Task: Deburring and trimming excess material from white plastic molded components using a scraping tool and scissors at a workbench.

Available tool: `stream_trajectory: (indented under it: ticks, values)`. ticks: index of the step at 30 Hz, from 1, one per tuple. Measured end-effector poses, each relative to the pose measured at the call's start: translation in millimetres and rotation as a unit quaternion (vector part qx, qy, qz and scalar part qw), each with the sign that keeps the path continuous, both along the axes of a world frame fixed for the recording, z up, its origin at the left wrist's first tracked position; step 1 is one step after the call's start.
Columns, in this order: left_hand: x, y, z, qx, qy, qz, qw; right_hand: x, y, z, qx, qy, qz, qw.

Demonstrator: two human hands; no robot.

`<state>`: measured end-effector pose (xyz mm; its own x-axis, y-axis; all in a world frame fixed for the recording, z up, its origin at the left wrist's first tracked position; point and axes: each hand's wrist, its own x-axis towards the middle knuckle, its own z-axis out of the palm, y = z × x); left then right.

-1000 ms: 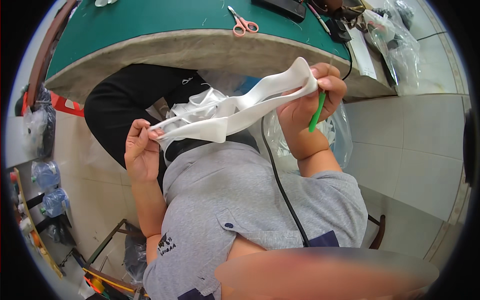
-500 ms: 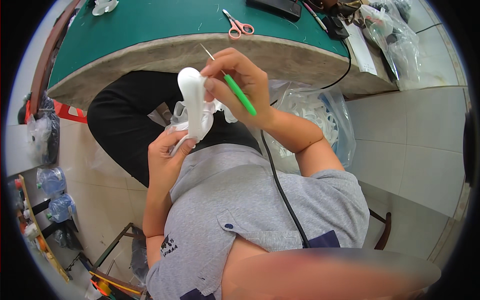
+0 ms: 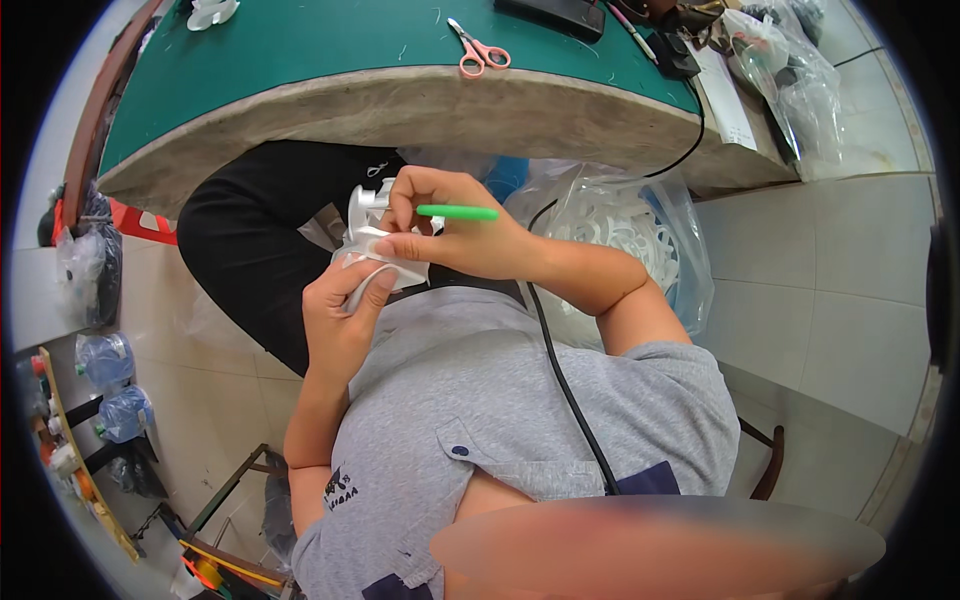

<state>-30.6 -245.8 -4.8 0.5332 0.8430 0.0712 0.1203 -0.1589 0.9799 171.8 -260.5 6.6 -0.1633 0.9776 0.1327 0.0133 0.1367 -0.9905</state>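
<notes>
My left hand (image 3: 345, 300) is closed on the near end of a white sandal-like piece (image 3: 408, 272) above my lap. Its thumb and fingers pinch a thin curved white strip there. My right hand (image 3: 440, 222) grips a green-handled awl (image 3: 458, 212), with the handle lying almost level and the thin metal shaft aimed left at the piece. The right thumb presses on the white surface. Behind the fingers, the far part of the piece (image 3: 362, 212) stands up with curved edges. My right hand hides part of the piece, and where the awl's tip ends I cannot make out.
Pink-handled scissors (image 3: 480, 50) lie near the edge of the green tabletop (image 3: 330, 40). A white moulded piece (image 3: 212, 12) sits far left, a black case (image 3: 550, 15) far right. Beside my right forearm stands a clear bag (image 3: 640, 230) of white loops. A black cable (image 3: 560, 370) crosses my shirt.
My right hand has come down and left onto the piece, and the awl's handle has turned from slanting to level. The white piece has tipped from upright to lower and flatter.
</notes>
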Motion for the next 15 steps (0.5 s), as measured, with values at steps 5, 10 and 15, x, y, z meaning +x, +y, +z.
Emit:
stream_trajectory:
  ticks: [5, 10, 15]
  values:
    - [0.0, 3.5, 3.5, 0.113, 0.047, 0.041, 0.992, 13.7, 16.8, -9.8, -0.007, 0.292, -0.153, 0.944]
    - [-14.7, 12.0, 0.3, 0.089, -0.098, 0.038, 0.99, 59.2, 42.2, -11.1, -0.1, 0.421, -0.212, 0.876]
    - [-51.1, 29.4, 0.4, 0.18, -0.108, 0.193, 0.958, 84.9, 51.9, -7.8, -0.178, 0.443, -0.294, 0.828]
